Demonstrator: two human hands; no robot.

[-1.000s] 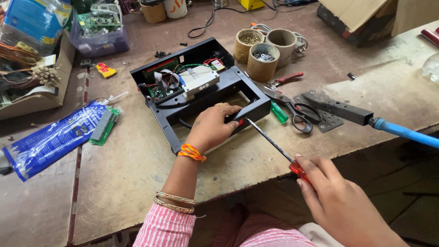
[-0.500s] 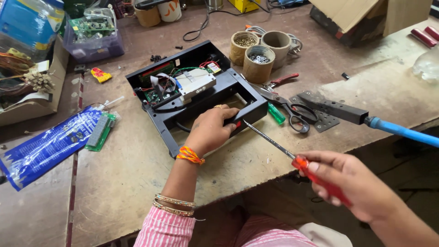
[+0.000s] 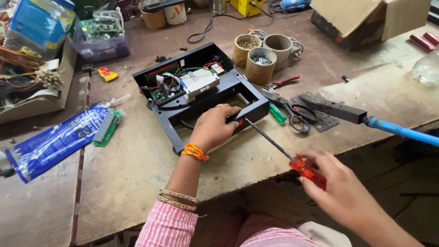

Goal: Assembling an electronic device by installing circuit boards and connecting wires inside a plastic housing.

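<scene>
An open black device case with a green circuit board and wires inside lies on the worn wooden bench. My left hand rests on the case's near edge, gripping its front frame. My right hand holds a screwdriver with a red handle. Its thin metal shaft points up-left, the tip touching the case's front face beside my left fingers.
Three cardboard tubes with small metal parts stand behind the case. Scissors, red pliers, a green marker and a metal bracket with a blue handle lie to the right. A blue foil bag lies at left.
The view has shifted slightly. My right hand and the screwdriver have slid a little lower right along the same line, the tip still at the case front. My left hand stays on the case.
</scene>
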